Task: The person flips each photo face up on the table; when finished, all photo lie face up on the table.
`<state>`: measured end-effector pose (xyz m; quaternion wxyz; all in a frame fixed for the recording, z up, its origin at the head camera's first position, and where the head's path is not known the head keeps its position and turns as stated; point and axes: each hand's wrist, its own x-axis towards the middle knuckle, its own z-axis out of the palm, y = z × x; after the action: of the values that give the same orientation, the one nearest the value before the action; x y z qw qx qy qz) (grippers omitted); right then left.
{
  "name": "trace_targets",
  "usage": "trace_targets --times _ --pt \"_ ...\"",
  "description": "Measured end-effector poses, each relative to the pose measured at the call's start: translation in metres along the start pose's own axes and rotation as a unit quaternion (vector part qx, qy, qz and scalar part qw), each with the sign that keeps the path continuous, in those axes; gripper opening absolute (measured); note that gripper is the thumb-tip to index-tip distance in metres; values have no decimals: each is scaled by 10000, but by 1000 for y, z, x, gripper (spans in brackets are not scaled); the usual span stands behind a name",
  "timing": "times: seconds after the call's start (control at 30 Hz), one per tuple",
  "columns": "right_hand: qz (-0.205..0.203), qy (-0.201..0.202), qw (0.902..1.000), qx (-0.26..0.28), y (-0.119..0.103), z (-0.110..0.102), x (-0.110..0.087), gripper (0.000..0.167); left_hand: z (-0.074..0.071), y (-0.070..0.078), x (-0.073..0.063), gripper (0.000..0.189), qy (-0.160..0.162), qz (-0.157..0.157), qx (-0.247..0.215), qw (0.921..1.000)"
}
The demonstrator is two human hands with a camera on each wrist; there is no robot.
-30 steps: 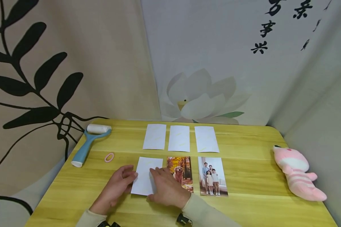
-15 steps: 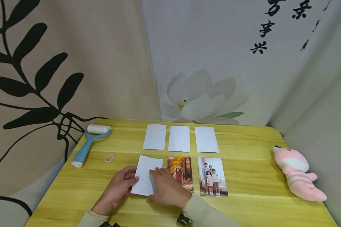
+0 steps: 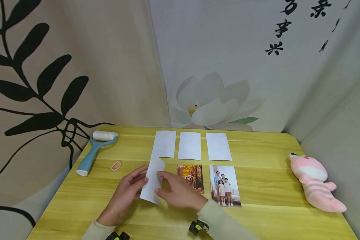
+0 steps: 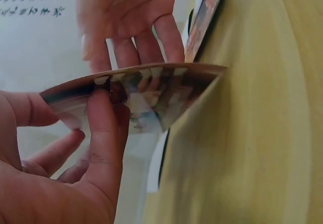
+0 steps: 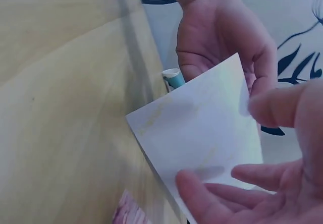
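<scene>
My left hand [image 3: 126, 191] pinches a photo print [image 3: 151, 181] by its left edge. Its blank white back faces up in the head view, and it stands tilted off the table. The left wrist view shows the print's glossy picture side [image 4: 151, 103], bowed, with the subject too blurred to read. My right hand [image 3: 180, 191] is at the print's right side, fingers fairly straight along the white back [image 5: 202, 128]; whether they touch it I cannot tell. A dog photo [image 3: 190, 171], partly behind the right hand, and a family photo [image 3: 225, 186] lie face up to the right.
Three white cards [image 3: 189, 146] lie in a row at the back of the wooden table [image 3: 267, 186]. A blue-handled lint roller [image 3: 93, 155] and a pink ring [image 3: 116, 166] lie at left. A pink plush toy [image 3: 313, 183] rests near the right edge.
The print lay flat with both hands on it. My left hand has raised and tilted it up, turning its right side away from the table, and my right hand's fingers have shifted with it.
</scene>
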<state>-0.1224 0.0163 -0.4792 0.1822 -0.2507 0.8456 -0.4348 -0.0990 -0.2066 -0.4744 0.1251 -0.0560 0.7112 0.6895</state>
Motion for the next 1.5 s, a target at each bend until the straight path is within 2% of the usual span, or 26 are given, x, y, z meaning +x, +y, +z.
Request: trace_targets --times 0.13,0.23,0.4,0.47,0.53,0.6,0.73,0.83,1.03,1.17,1.33,1.5 --pt "76 35 9943 1067 0 -4 0 61 7 8 -2 51 -159 195 262 9993" --pt "151 60 9844 1749 1 -6 1 60 12 12 -4 50 -204 296 549 9978" --pt "363 -34 9550 2943 0 -9 1 64 23 14 -6 49 -168 519 1239 9908" --pt "477 -62 9420 3321 0 -10 1 66 28 14 -8 49 -117 641 1624 9846" --pt "555 -52 9356 3486 0 -11 1 66 33 14 -9 49 -35 796 1963 9773" --pt "607 -33 9329 3548 1 -11 2 61 38 13 -10 50 51 960 2306 9683" --pt "573 39 9392 3386 1 -10 2 42 44 10 -9 53 195 1168 2699 9556" --pt "578 63 9417 3314 1 -11 1 34 46 9 -8 52 246 1180 2838 9513" --pt "558 83 9352 3497 0 -13 0 34 42 12 -7 46 250 1243 2835 9506" --pt "525 62 9323 3577 -1 -16 -1 35 35 12 -5 40 408 1221 2781 9519" --pt "559 102 9342 3522 -2 -19 -5 35 23 10 0 35 619 1029 2358 9644" --pt "622 210 9369 3435 -2 -21 -10 31 9 5 5 39 924 723 1901 9747"
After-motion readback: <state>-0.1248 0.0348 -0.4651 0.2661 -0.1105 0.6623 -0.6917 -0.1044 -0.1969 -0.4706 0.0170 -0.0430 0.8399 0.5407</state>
